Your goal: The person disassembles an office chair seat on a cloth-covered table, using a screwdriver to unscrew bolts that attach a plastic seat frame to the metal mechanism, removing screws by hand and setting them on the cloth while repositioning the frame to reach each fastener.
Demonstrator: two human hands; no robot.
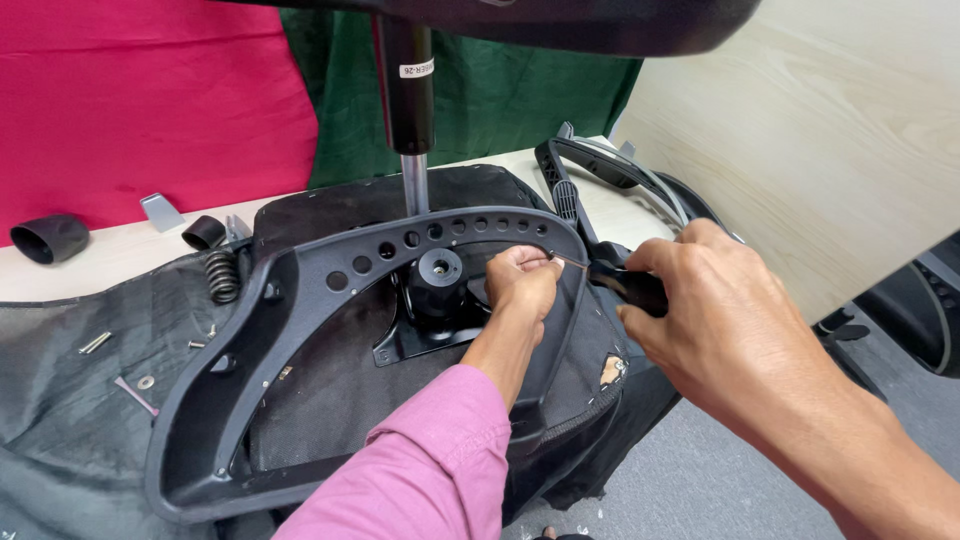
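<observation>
While gripped by the right hand (700, 300), the screwdriver (625, 285) reaches the left hand (522, 282).

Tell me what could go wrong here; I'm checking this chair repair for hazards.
1. The left hand pinches right at the screwdriver tip by the black plastic frame; a slip of the right hand could jab those fingers.
2. Loose screws lie scattered on the black fabric and could roll off or get lost.
3. The upturned seat overhangs the table edge and might shift under pressure.

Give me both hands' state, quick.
Left hand: closed, pinching the screwdriver tip against the black chair frame.
Right hand: closed on the screwdriver handle.
</observation>
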